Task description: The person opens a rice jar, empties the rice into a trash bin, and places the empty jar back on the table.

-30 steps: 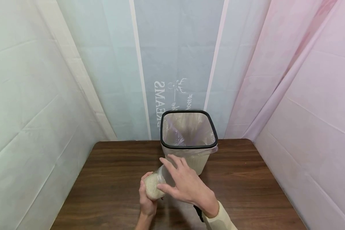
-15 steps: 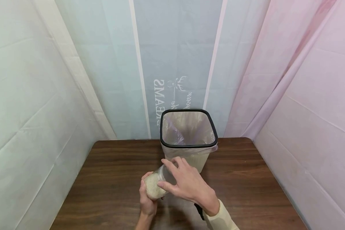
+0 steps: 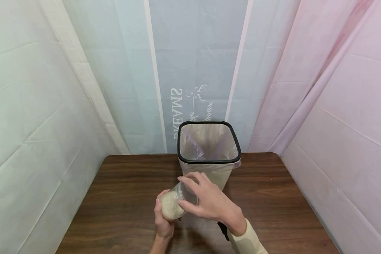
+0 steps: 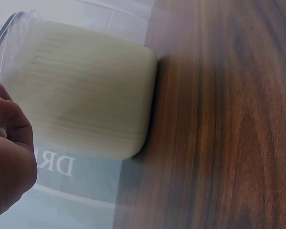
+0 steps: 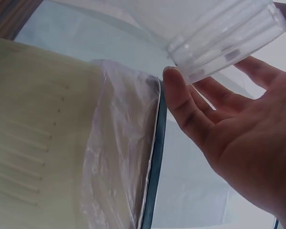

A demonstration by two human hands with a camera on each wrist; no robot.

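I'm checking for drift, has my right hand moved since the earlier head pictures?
Yes: your right hand sits slightly farther right in the head view, judged against the bin.

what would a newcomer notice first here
Probably the black-rimmed trash bin, upright at the far side of the wooden table, with its plastic liner. Next, the tilted clear jar of pale grains before it, gripped by the left hand, the right hand at its upper end.
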